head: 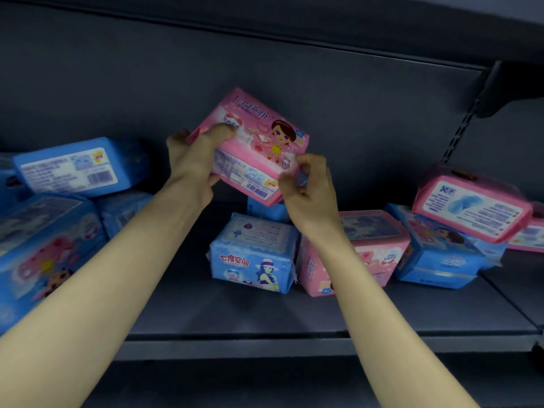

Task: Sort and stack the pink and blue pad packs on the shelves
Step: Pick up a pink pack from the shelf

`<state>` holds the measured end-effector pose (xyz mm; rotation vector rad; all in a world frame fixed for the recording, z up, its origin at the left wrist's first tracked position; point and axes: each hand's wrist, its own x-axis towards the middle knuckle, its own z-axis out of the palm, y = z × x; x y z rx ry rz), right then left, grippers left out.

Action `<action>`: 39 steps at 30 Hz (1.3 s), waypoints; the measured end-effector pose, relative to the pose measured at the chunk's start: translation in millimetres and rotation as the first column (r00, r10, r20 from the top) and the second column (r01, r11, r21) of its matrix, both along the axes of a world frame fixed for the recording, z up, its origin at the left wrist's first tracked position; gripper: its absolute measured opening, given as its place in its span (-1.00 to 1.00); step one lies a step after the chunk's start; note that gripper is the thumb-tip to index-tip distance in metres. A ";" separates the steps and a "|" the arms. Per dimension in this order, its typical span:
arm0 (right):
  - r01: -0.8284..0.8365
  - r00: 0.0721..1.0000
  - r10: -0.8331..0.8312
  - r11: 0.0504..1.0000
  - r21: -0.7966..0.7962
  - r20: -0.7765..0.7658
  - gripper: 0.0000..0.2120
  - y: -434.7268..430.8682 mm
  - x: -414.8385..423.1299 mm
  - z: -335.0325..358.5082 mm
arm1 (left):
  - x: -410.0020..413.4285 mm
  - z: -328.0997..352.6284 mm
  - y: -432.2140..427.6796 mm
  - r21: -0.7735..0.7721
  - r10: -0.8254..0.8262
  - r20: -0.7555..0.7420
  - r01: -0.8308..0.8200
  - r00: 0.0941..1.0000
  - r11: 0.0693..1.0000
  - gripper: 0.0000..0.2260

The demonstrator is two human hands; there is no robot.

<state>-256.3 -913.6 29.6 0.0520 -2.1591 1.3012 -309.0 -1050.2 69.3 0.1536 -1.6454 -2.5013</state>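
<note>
Dark shelf (265,319), single tier. Pink pack (256,142): held tilted in the air above it, left hand (191,160) gripping its left end, right hand (306,195) pinching its lower right corner. Beneath: blue pack (253,254), second pink pack (376,251) touching it. Far left: blue stack (79,169).

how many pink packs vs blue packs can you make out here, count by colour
pink packs: 4
blue packs: 6 clear, more may hide at the edges
total: 10 clear
</note>
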 end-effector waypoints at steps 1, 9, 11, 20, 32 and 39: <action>0.000 1.000 0.000 1.000 0.008 0.008 -0.71 -0.4 -0.9 1.2 | 1.2 1.6 -1.3 0.005 0.011 -0.014 -0.011 1.000 1.000 -0.53; -0.135 0.952 0.231 0.905 -0.404 0.199 -0.53 -16.8 -1.9 19.5 | 11.0 9.1 -26.9 0.042 0.105 -0.045 -0.103 0.993 0.994 -0.44; -0.138 0.896 0.336 0.833 -0.536 0.292 -0.39 -19.7 -6.0 21.9 | 13.6 8.7 -35.1 0.023 0.102 -0.074 -0.101 0.992 0.995 -0.42; -0.262 0.712 0.702 0.284 -0.922 0.014 -0.62 -34.2 -12.8 15.1 | 21.6 7.7 -50.3 -0.088 -0.008 -0.154 -0.006 0.988 0.996 -0.41; -0.028 0.745 0.646 0.280 -0.960 0.167 -0.55 -35.6 -6.6 16.3 | 10.5 -39.4 -56.8 -0.603 -0.388 -0.709 -0.791 0.588 -0.097 -0.17; -0.067 0.711 0.669 0.368 -0.927 0.214 -0.48 -31.4 -6.9 18.7 | 2.3 -46.0 -50.8 -0.542 -0.367 -0.790 -0.839 0.491 0.044 -0.45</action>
